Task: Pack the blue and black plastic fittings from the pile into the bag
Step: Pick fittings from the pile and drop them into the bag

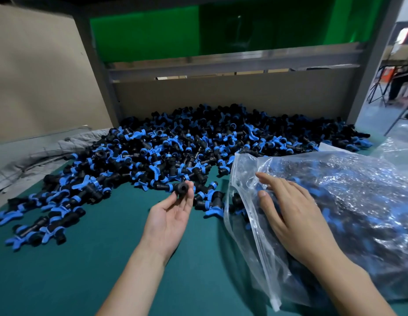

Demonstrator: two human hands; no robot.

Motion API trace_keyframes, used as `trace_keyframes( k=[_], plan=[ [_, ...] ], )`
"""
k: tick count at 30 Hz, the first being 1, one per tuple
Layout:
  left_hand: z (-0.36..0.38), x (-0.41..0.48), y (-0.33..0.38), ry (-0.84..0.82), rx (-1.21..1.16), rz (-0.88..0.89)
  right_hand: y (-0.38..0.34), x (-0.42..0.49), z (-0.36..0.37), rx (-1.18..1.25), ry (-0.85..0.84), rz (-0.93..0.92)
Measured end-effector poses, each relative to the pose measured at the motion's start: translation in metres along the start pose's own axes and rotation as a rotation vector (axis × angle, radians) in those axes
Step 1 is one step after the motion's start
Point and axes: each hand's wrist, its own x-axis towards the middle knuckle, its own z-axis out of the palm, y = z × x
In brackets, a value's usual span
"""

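L hand (168,216) pinches black tubular plastic fitting (182,189) left of clear plastic bag (243,176); R hand (294,215) flat, fingers straight, steadying bag.

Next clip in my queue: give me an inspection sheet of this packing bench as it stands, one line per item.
Surface: green mat covering the table.
Job's things: pile of fittings spread across the far half of the mat; clear bag lying at the right, already holding many fittings, its mouth towards the pile.
Clutter: grey cloth bunched at the left edge; more clear plastic at the far right.
Grippers: left hand pinches one black fitting at its fingertips; right hand rests flat on the bag.
Cables: nothing seen.
Surroundings: cardboard panel behind the pile, grey metal frame, green panel above.
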Motion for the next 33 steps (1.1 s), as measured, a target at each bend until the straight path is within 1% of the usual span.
trace_keyframes(
  k=[8, 22, 24, 26, 30, 33],
  plan=[
    [-0.001, -0.002, 0.004, 0.014, -0.101, 0.001, -0.001, -0.001, 0.000, -0.003, -0.020, 0.016],
    [-0.004, -0.001, 0.005, -0.024, -0.104, -0.005, -0.003, 0.000, -0.003, -0.010, -0.033, 0.018],
    [-0.007, 0.001, 0.005, -0.025, -0.049, 0.008, -0.003, 0.000, -0.003, -0.008, -0.037, 0.021],
    [-0.008, 0.005, 0.003, -0.001, 0.073, 0.053, -0.003, 0.000, -0.003, -0.008, -0.042, 0.023],
    [-0.010, 0.014, 0.000, 0.113, 0.378, 0.241, -0.003, -0.001, -0.002, -0.014, -0.036, 0.021],
    [-0.013, 0.016, -0.003, 0.185, 0.526, 0.348, -0.002, 0.000, -0.001, -0.018, -0.033, 0.019]
  ],
)
